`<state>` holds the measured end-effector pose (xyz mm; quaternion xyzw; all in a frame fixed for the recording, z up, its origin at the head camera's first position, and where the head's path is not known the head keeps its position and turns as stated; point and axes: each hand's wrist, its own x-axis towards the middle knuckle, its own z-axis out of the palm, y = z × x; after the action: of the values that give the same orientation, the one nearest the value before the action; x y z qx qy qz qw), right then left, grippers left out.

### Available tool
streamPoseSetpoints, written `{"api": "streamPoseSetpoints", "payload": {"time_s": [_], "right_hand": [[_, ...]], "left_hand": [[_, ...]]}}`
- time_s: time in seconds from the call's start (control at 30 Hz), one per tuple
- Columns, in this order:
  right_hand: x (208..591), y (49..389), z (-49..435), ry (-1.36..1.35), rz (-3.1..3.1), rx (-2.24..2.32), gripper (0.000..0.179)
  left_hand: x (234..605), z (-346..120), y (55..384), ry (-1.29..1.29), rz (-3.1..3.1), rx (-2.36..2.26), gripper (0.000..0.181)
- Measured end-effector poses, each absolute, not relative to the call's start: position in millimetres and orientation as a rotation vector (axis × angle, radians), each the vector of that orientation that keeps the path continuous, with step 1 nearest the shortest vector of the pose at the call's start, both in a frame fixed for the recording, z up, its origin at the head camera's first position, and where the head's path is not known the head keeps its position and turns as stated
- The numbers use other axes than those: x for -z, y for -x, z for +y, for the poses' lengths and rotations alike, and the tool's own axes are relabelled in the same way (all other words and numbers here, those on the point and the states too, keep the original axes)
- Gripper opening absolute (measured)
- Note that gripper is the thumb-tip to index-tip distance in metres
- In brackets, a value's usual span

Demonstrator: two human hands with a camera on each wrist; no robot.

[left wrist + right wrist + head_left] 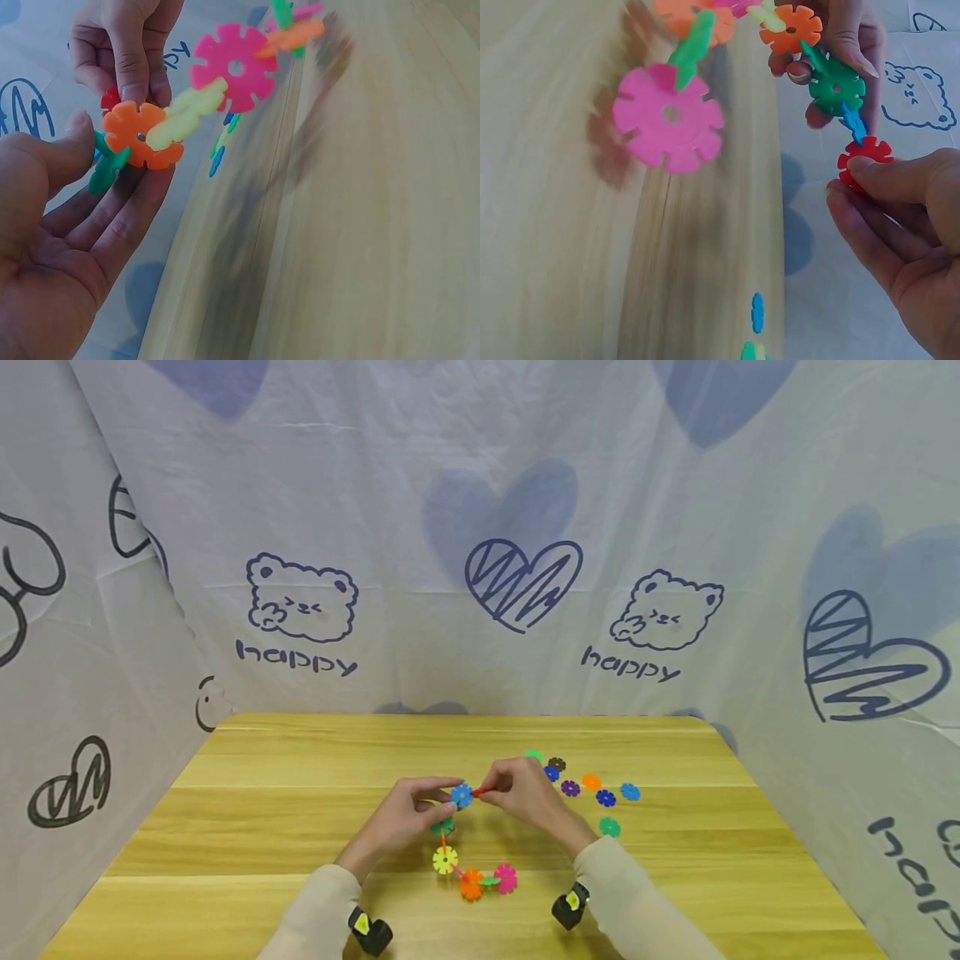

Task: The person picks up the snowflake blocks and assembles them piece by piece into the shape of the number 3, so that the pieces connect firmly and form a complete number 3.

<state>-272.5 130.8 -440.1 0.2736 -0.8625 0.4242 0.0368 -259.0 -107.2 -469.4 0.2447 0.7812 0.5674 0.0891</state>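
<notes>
My left hand (401, 821) holds one end of a chain of notched, flower-shaped plastic discs, its fingers around the blue disc (462, 795) and the green disc (837, 88). Between the thumb and fingers of my right hand (531, 793) is a red disc (865, 156), its edge meeting the blue one. From the green disc the chain runs through an orange disc (142, 135), a yellow disc (445, 860), a pink one and another orange disc (472, 885). A light green disc (489, 881) then leads to the pink disc (506, 878) at the free end.
Loose discs lie on the wooden table (285, 760) beyond my right hand, among them a brown disc (557, 764), a purple disc (571, 788), an orange disc (592, 782) and a green disc (610, 827). A printed cloth (420, 635) hangs behind and at both sides.
</notes>
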Motion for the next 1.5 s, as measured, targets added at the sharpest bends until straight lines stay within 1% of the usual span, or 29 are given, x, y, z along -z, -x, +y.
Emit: {"api": "streamPoseSetpoints", "payload": {"time_s": [0.23, 0.5, 0.93, 1.27, 1.5], "right_hand": [[440.7, 268.8, 129.8, -0.857, -2.6, -1.254, 0.01], [439.4, 266.0, 126.9, -0.969, -2.558, -1.157, 0.009], [437.3, 262.6, 124.3, -0.99, -2.544, -1.103, 0.008], [438.8, 262.0, 123.9, -0.94, -2.504, -1.203, 0.008], [437.7, 263.9, 124.9, -1.013, -2.517, -1.184, 0.009]], "left_hand": [[466.5, -104.8, 257.3, -0.746, 2.307, -1.702, 0.04], [465.4, -105.3, 256.4, -0.755, 2.309, -1.69, 0.039], [466.8, -106.2, 256.2, -0.808, 2.27, -1.703, 0.038], [463.7, -104.4, 256.1, -0.771, 2.23, -1.753, 0.038], [463.5, -105.5, 257.6, -0.783, 2.188, -1.724, 0.04]]}}
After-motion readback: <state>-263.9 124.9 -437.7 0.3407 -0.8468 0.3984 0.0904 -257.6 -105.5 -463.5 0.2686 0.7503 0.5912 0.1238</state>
